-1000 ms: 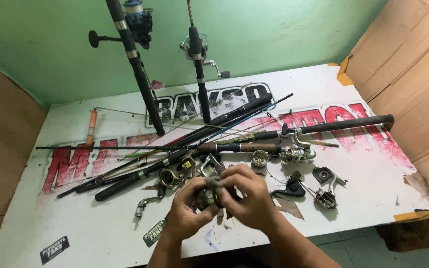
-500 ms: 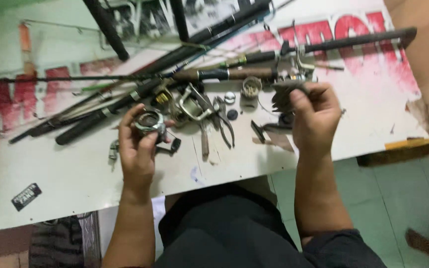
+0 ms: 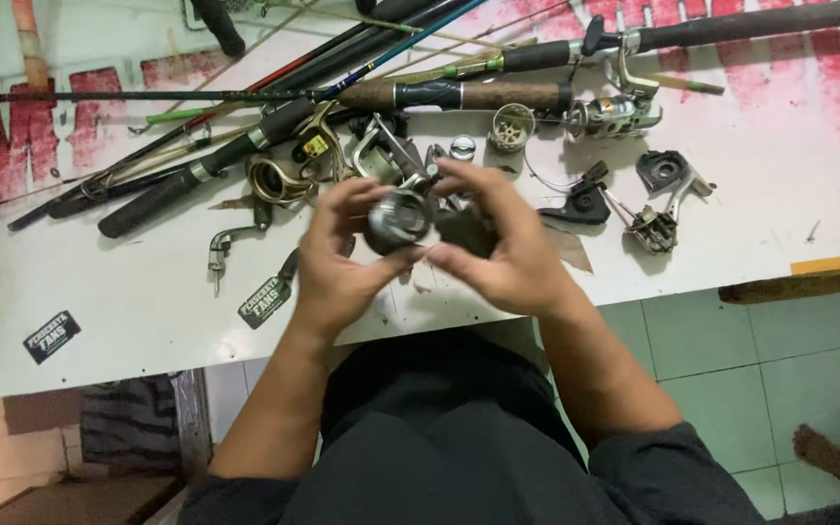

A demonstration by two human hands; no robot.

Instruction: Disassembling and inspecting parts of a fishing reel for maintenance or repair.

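Left hand fingers closed on round silver reel part; right hand fingers grip dark piece beside it, above worktop.

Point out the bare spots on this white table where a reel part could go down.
Bare: the near-left table between the two black stickers, and the near-right stretch below the loose reel parts. Crowded: the middle, from the rods to both hands.

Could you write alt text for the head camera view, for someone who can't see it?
Seen from above, a person's left hand and right hand together hold a round silver and black fishing reel over a white table. Behind lie dark fishing rods, a cork-handled rod and loose metal reel parts.
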